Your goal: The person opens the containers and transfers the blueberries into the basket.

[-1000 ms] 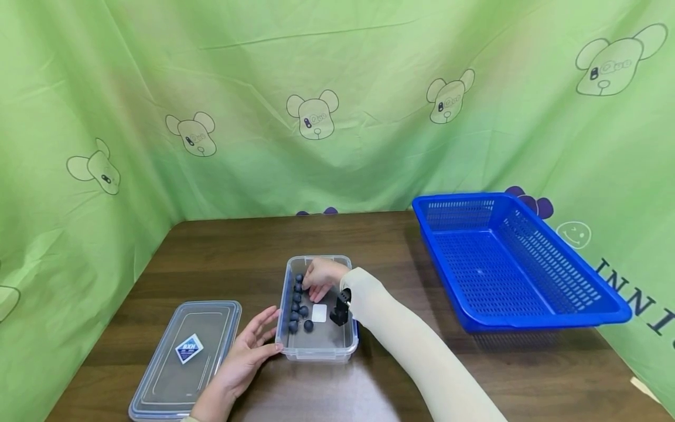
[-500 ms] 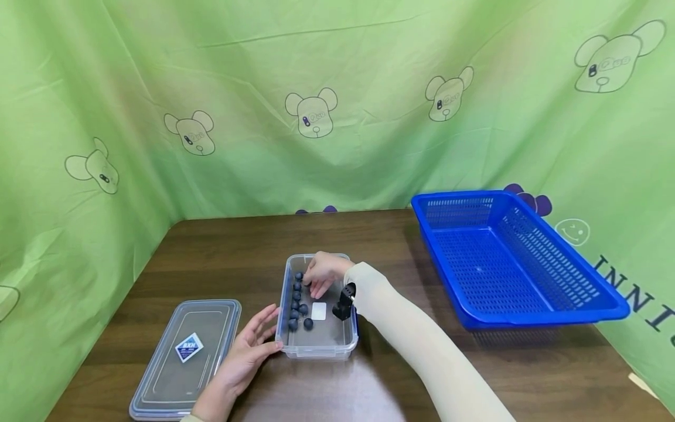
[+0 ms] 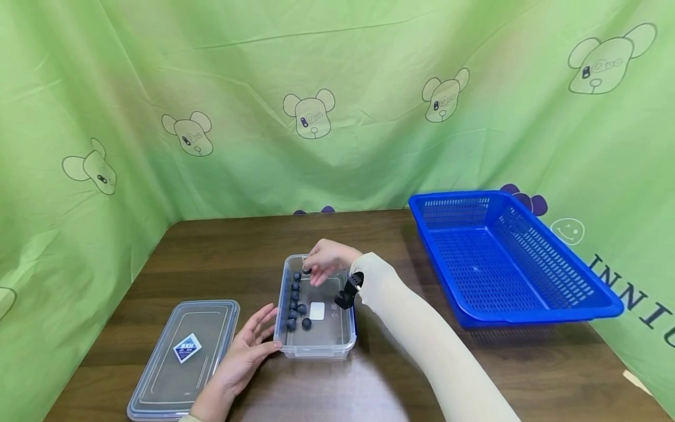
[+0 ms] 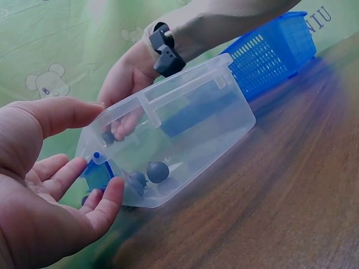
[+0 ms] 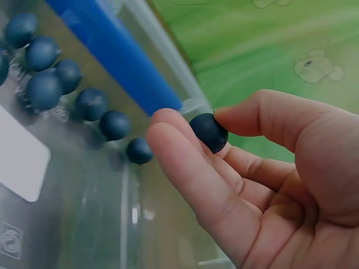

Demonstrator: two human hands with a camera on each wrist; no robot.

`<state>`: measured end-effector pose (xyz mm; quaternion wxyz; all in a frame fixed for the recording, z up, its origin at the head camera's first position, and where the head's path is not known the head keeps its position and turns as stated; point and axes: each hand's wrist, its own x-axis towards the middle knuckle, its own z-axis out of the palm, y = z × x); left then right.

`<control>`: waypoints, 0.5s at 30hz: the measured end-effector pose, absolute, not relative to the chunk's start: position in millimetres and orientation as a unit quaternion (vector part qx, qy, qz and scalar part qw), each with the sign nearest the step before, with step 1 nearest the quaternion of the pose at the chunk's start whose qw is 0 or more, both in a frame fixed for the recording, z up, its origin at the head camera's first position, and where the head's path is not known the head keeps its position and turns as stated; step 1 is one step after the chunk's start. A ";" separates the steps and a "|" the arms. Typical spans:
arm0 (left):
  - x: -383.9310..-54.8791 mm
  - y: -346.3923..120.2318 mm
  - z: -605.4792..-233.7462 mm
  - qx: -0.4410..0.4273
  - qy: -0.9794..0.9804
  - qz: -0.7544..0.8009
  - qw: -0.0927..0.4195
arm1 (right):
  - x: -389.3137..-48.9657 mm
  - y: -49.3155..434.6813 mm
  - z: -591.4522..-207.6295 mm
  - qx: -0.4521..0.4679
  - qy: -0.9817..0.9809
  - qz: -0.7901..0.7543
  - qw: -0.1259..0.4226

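Observation:
In the head view a clear plastic food box point(image 3: 327, 337) stands uncovered on the table, with several blueberries point(image 3: 295, 296) lined along its left side. My right hand point(image 3: 328, 258) is over the far end of the box. Between thumb and fingertips it pinches one blueberry point(image 5: 210, 133), seen closely in the right wrist view. At the box's near left corner, my left hand point(image 3: 245, 351) touches the rim with its thumb. Its relaxed fingers lie by the left side, near the blue latch point(image 4: 98, 175) in the left wrist view.
A clear lid point(image 3: 184, 357) with a blue diamond label lies left of the box on the wooden table point(image 3: 253, 237). At the right sits a large blue plastic basket point(image 3: 474, 266). Green printed cloth point(image 3: 253, 176) hangs behind the table.
My right hand has risen toward the box's far rim with the pinched blueberry. The left hand and the box have stayed in place.

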<state>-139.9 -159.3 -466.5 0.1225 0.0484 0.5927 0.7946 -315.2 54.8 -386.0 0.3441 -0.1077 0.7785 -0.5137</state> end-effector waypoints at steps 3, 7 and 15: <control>-139.7 -159.4 -466.2 0.047 0.592 0.795 0.124 | -317.1 57.6 -379.4 -0.109 0.771 -0.523 0.347; -139.3 -159.4 -465.8 0.048 0.589 0.797 0.125 | -318.5 61.0 -371.7 -0.113 0.773 -0.524 0.339; -139.1 -159.2 -465.9 0.055 0.587 0.798 0.123 | -322.9 73.5 -361.2 -0.118 0.777 -0.522 0.331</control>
